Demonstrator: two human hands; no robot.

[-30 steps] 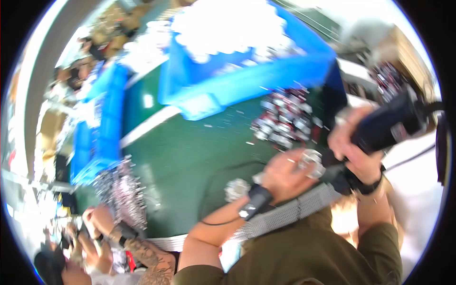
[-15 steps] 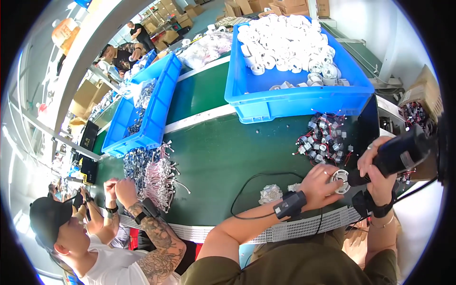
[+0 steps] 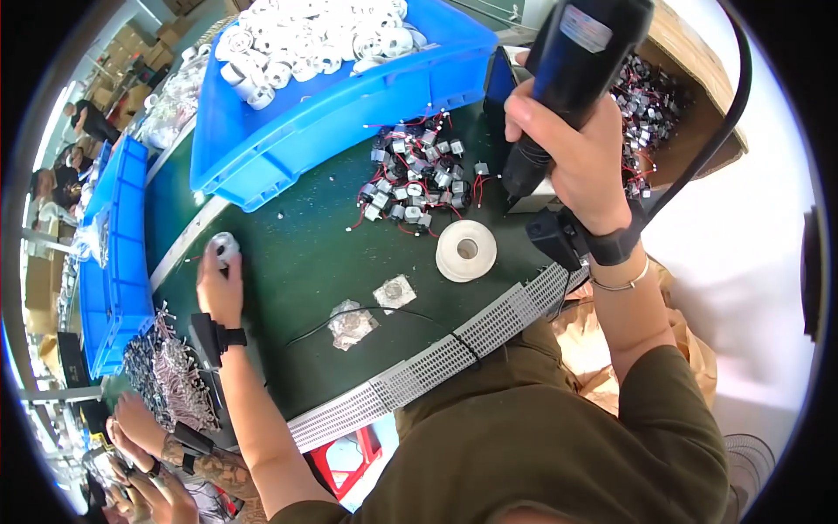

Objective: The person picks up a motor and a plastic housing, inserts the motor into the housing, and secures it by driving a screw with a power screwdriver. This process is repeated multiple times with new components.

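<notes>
My left hand (image 3: 220, 286) reaches out over the green work surface with its fingers round a small white round housing (image 3: 224, 248). My right hand (image 3: 583, 155) grips a black electric screwdriver (image 3: 572, 65), its tip pointing down over the right side of the table. Below the tip and a little left stands a white ring-shaped piece (image 3: 466, 251) with a hole in its middle. Behind that lies a pile of small motors (image 3: 415, 175) with red and black wires. Two clear plastic-wrapped bits (image 3: 352, 326) lie nearer to me.
A large blue bin (image 3: 349, 113) of white round housings stands at the back. Another blue bin (image 3: 113, 253) stands far left, beside bundled wires (image 3: 179, 375). A cardboard box (image 3: 698, 105) of motors is at right. A co-worker's hands (image 3: 140, 428) work at lower left.
My head view has turned right. My left hand has moved away to the left with the white housing, apart from the screwdriver. My right hand has raised the screwdriver upright.
</notes>
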